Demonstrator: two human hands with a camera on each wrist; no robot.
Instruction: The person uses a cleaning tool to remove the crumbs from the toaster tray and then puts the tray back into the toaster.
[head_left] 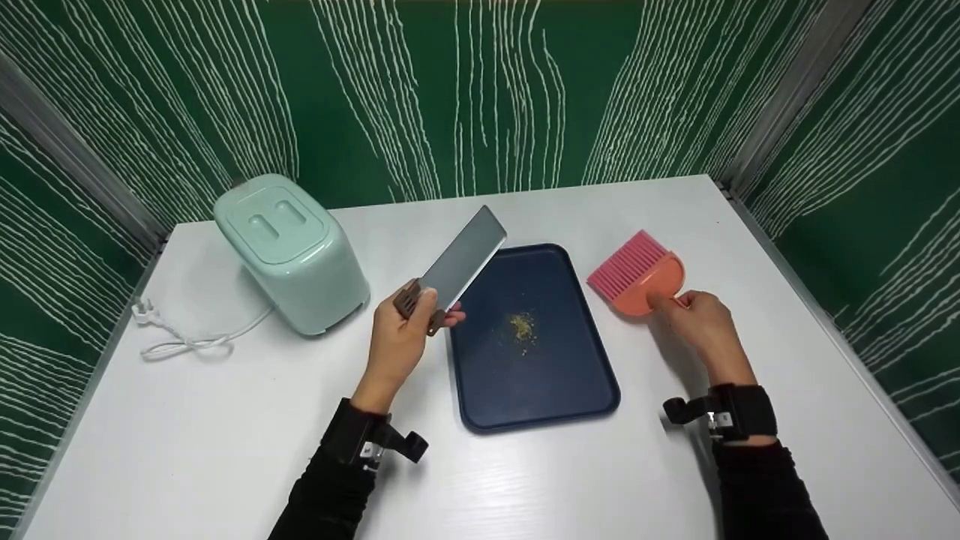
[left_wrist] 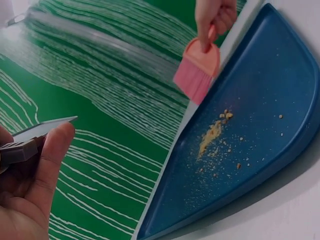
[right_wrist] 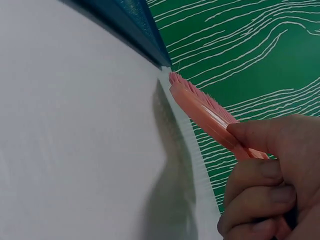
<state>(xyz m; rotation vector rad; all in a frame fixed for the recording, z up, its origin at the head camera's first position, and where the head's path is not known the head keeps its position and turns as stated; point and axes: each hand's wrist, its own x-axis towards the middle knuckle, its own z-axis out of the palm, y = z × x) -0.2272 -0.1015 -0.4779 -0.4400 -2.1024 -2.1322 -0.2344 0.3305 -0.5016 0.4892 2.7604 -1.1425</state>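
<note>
Well to the left of the fingers of the left hand [head_left: 396,334], a white plug [head_left: 145,310] lies on the white counter [head_left: 247,435], its cord [head_left: 202,343] looped loosely and running toward the toaster [head_left: 311,270]. The toaster, mint green with two slots on top, stands nearer those fingers, to their left and a little beyond them.

The left fingers grip the scraper [head_left: 461,262] by its brown handle [head_left: 409,297], thumb on top; the flat grey blade slants up and away from them to the right, its far end beside the top edge of the tray [head_left: 540,390]. In the head view the fingertips overlap the tray's left rim; whether they touch it I cannot tell.

The tray, dark blue, lies between the two sets of fingers. A small heap of yellowish crumbs [head_left: 521,328] sits near its middle, right of the left fingers, with loose bits scattered round it.

Beyond the tray's right edge, the brush [head_left: 646,289] is held over the counter by its orange handle. The fingers of the right hand [head_left: 703,326] are curled round that handle, thumb pressed on the brush's body; the pink bristles [head_left: 627,264] point away from them, up and left.
</note>
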